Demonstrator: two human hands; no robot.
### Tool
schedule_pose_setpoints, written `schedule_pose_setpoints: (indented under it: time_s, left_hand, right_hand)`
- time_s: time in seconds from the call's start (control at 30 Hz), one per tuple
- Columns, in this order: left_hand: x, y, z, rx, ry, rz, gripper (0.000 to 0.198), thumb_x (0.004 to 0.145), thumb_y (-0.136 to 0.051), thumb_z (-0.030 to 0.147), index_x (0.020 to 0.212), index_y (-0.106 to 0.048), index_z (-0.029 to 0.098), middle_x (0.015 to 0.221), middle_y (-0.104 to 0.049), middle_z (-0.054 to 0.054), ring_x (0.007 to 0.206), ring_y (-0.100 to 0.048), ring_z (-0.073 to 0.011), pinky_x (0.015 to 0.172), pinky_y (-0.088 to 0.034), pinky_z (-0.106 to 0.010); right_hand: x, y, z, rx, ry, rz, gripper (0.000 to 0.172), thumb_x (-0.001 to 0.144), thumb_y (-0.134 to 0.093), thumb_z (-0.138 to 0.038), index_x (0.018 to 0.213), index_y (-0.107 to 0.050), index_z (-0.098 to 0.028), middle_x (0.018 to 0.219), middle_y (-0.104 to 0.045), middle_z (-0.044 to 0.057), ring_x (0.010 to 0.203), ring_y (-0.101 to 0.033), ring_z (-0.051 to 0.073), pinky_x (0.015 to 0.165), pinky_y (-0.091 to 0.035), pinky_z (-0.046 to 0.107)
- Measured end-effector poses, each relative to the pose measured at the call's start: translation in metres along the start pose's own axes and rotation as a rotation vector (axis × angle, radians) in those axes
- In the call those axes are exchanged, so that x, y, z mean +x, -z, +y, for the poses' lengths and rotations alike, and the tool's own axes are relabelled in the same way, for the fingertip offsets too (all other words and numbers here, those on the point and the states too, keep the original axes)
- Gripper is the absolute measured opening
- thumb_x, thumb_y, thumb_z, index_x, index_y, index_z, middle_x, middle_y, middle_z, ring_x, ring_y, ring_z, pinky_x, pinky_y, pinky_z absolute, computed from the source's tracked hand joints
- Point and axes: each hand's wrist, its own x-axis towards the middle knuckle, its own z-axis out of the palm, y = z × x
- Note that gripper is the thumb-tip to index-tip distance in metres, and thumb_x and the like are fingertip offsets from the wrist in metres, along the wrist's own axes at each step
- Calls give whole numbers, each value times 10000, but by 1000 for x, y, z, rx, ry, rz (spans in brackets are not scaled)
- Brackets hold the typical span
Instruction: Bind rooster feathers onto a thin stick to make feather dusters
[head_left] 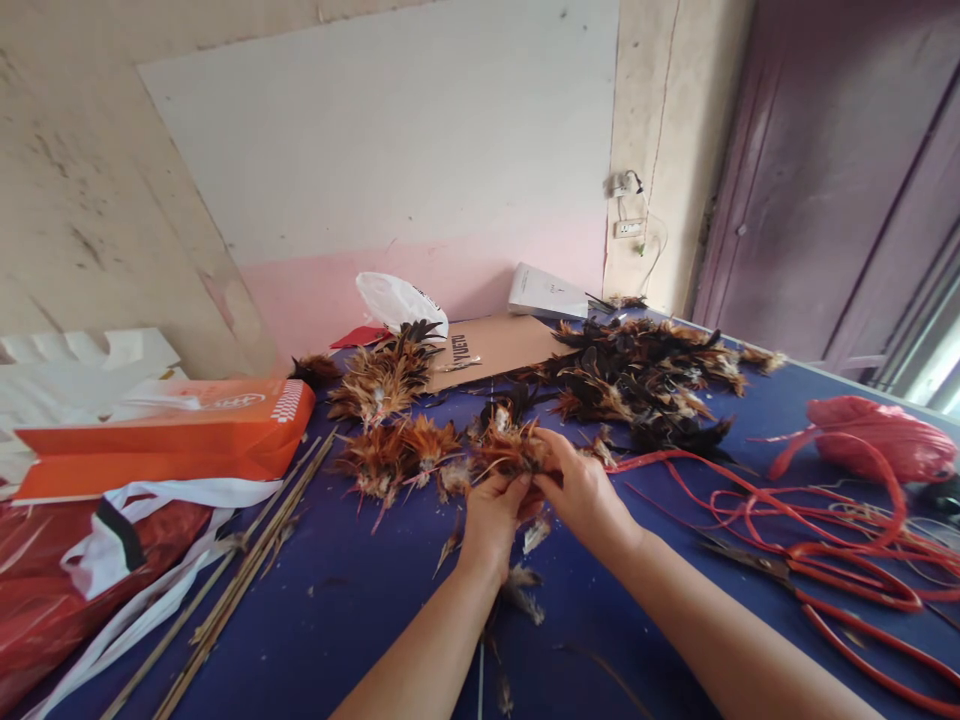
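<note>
Your left hand (491,512) and right hand (589,492) pinch a bushy russet feather bunch (508,450). It fans away from you, long axis unclear tbh.

it looked like a makeshift craft workspace in a worn room: heaps of feathers (637,375), a bundle of pink plastic string (889,440), red-handled scissors (780,570) and thin sticks (244,575) lay on a blue table (360,620), near a stained wall (82,190) and a purple door (847,160).
</note>
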Motion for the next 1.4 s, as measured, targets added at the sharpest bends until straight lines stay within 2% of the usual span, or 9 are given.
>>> schedule_pose_setpoints:
  time_s: [0.2,0.43,0.53,0.7,0.9,1.0,1.17,1.3,1.4]
  left_hand:
    - [4,5,-2,107,-65,60,241,578,-702,322,682,-668,108,580,-651,-53,547,-605,-142,562,-467,-240]
    - [2,2,-3,171,-80,7,245,606,-682,332,701,-677,106,600,-652,-58,571,-601,-141,569,-466,-235]
    - [1,1,-1,184,-73,-17,230,601,-688,318,685,-680,105,601,-650,-53,570,-593,-132,567,-465,-229]
    - [3,4,2,206,-61,-18,201,576,-702,283,634,-667,94,577,-644,-59,518,-572,-117,530,-456,-219]
    - [6,6,7,69,30,34,170,557,-722,234,584,-625,97,508,-607,-21,420,-518,-74,456,-432,-180]
    - [7,6,9,-72,114,42,118,589,-705,160,583,-609,91,492,-588,-13,408,-510,-59,438,-434,-157]
    - [6,5,14,-246,177,49,38,678,-620,59,646,-618,80,533,-593,-16,437,-529,-49,440,-455,-131]
    - [5,5,15,-263,174,29,36,690,-614,58,667,-623,82,567,-609,-22,448,-537,-53,437,-464,-133]
    - [5,5,13,-223,161,-9,17,668,-647,83,678,-635,78,559,-609,-25,460,-544,-57,458,-471,-134]
  right_hand:
    - [3,3,-5,113,-123,-49,478,662,-459,-66,1132,-476,-155,773,-683,38,773,-628,174,719,-463,284]
    - [3,4,-4,85,-118,24,304,641,-475,-94,927,-522,-185,710,-631,9,667,-594,147,633,-447,255]
    - [3,5,-4,145,-138,21,269,642,-468,-85,885,-520,-190,691,-627,2,640,-593,139,617,-446,249]
    - [5,3,6,327,-193,-67,289,654,-486,-96,924,-533,-187,760,-655,27,723,-619,157,665,-464,263]
    - [6,-3,9,517,-168,-155,453,659,-486,-97,1097,-416,-192,715,-615,-7,620,-599,122,556,-464,220]
    - [4,-2,3,489,-136,-101,428,680,-499,-122,1088,-404,-209,774,-583,-11,590,-580,95,541,-456,206]
    - [1,4,-6,306,-25,-55,260,697,-535,-154,952,-510,-197,843,-549,12,622,-556,89,566,-449,206]
    - [0,4,-8,232,84,-39,143,735,-526,-182,861,-593,-194,820,-538,19,618,-528,90,582,-430,211]
    - [1,3,-6,195,74,18,104,746,-522,-218,749,-620,-185,749,-545,20,640,-516,110,594,-413,219]
